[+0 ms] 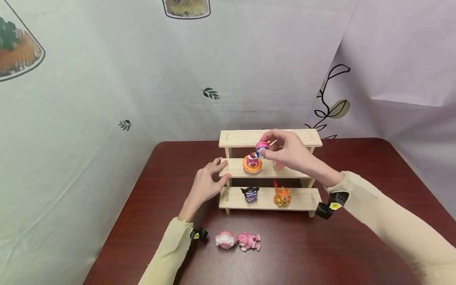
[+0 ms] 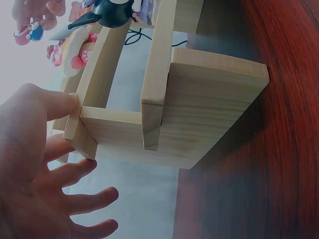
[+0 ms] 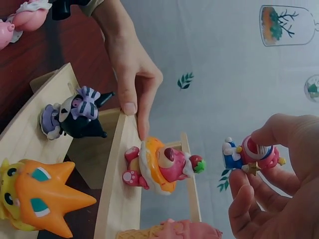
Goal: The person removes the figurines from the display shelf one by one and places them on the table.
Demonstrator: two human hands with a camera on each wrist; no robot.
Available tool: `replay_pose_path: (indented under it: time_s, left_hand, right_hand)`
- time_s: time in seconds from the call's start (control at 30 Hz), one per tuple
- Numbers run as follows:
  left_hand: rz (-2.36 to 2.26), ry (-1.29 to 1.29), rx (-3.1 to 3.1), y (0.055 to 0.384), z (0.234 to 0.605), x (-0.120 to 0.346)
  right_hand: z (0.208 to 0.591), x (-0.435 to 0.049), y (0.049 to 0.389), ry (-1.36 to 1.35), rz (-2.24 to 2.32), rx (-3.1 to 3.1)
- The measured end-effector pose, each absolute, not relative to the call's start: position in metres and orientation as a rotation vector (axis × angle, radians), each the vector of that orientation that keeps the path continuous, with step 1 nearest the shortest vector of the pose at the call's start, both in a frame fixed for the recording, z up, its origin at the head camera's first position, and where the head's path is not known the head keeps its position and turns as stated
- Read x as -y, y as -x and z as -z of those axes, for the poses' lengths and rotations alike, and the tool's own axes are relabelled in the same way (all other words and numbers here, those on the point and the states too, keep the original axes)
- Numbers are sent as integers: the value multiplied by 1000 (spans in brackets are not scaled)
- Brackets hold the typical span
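Note:
My right hand (image 1: 290, 150) pinches a small pink and blue figurine (image 3: 254, 153) between thumb and fingers, raised above the middle tier of a wooden shelf (image 1: 270, 204). Just below it sits a pink bear figurine in an orange ring (image 1: 252, 164). A pink ice-cream-cone figurine (image 3: 174, 231) stands beside that bear, mostly behind my right hand in the head view. With thumb and index finger, my left hand (image 1: 208, 181) grips the left end of the middle tier; its other fingers extend past the board in the left wrist view.
On the bottom tier stand a black and purple figurine (image 1: 251, 194) and an orange figurine (image 1: 283, 196). A pink and white figurine (image 1: 225, 240) and a pink bear figurine (image 1: 248, 241) lie on the dark red table (image 1: 320, 249) in front. A printed cloth (image 1: 249, 59) hangs behind.

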State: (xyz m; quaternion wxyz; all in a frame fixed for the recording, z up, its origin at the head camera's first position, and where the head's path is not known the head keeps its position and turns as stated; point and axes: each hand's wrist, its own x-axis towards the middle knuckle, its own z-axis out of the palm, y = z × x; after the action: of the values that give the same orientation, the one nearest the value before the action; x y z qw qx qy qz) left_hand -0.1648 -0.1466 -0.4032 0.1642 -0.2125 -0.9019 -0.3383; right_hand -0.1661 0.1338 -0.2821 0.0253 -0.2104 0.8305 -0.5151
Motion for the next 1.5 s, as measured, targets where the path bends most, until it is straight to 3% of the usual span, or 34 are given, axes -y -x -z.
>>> replay_pose_path:
  time_s: [1.5]
  left_hand:
    - [958,604,2584,165,404,146]
  right_hand:
    - [307,-138,129,702,1528,-2723]
